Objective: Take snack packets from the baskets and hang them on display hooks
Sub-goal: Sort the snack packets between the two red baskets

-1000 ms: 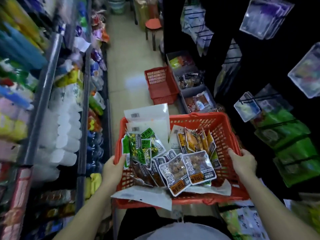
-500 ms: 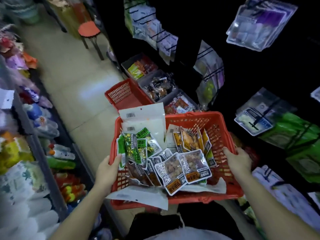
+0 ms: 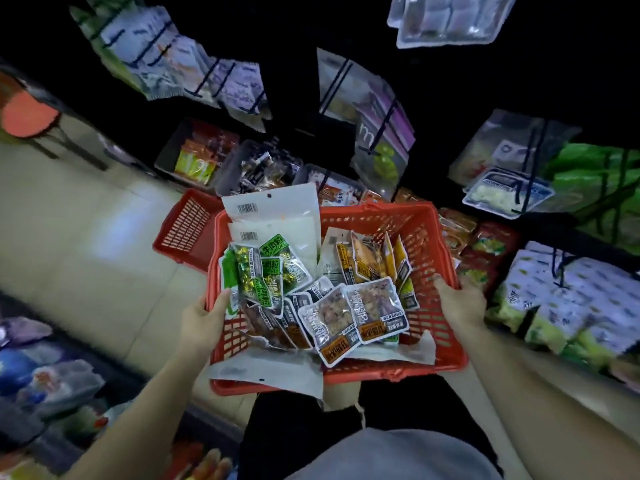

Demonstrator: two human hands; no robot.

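Left hand (image 3: pixel 204 317) and right hand (image 3: pixel 460 303) grip the side rims of the red basket (image 3: pixel 446 344) at nine and three o'clock, snack packets (image 3: pixel 346 306) heaped between. Likely the carrying step: next, one hand must let go and lift a packet toward the display hooks (image 3: pixel 335 83) at twelve o'clock.

The pale tiled floor (image 3: pixel 86 220) carries a red basket (image 3: pixel 183 230) and, well apart, a red-seated stool (image 3: pixel 27 119).
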